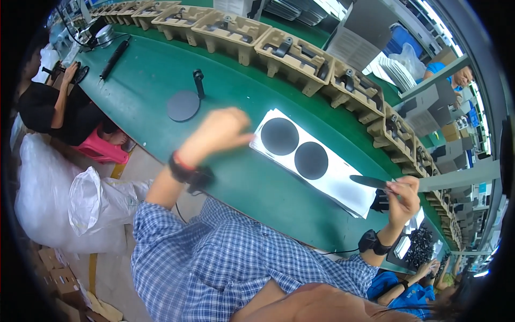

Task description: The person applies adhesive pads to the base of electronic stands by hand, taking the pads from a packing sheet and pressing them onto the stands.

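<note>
My right hand pinches a thin black round pad, seen nearly edge-on above the right end of a stack of white sheets. Two black round pads lie flat, side by side, on the top sheet. My left hand is over the green bench, just left of the stack; motion smears its fingers, and I cannot make out anything in it. Beyond it, a dark grey round base with a short upright arm rests on the bench.
A curved row of moulded pulp trays holding black parts runs along the bench's far side. A black electric screwdriver lies far left. A heap of small black parts sits right. Co-workers are at both sides; plastic bags stand at lower left.
</note>
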A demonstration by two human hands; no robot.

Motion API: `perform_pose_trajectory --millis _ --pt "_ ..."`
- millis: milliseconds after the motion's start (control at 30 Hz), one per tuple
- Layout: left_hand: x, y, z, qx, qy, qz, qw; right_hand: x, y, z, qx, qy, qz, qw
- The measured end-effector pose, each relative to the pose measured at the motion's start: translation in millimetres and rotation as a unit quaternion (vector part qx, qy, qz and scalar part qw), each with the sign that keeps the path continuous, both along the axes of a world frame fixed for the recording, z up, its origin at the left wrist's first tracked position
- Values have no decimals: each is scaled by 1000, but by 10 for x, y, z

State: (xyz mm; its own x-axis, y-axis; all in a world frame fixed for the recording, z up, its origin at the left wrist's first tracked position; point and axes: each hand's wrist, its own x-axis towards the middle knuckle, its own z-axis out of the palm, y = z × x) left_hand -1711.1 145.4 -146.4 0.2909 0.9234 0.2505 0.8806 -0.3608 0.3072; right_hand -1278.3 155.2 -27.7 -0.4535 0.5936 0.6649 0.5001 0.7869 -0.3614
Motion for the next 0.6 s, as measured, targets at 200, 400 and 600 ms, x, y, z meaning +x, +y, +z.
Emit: perform_pose_trajectory --millis 200,400,600 --pt "-988 -241 -483 79 156 330 928 -693 307 -10 -23 20 75 997" --pt "-1064 -14 -731 20 75 373 925 -1267 251 149 -21 70 171 983" --pt "-1083 149 -649 -32 40 406 912 -1212 69 30 -45 104 178 977"
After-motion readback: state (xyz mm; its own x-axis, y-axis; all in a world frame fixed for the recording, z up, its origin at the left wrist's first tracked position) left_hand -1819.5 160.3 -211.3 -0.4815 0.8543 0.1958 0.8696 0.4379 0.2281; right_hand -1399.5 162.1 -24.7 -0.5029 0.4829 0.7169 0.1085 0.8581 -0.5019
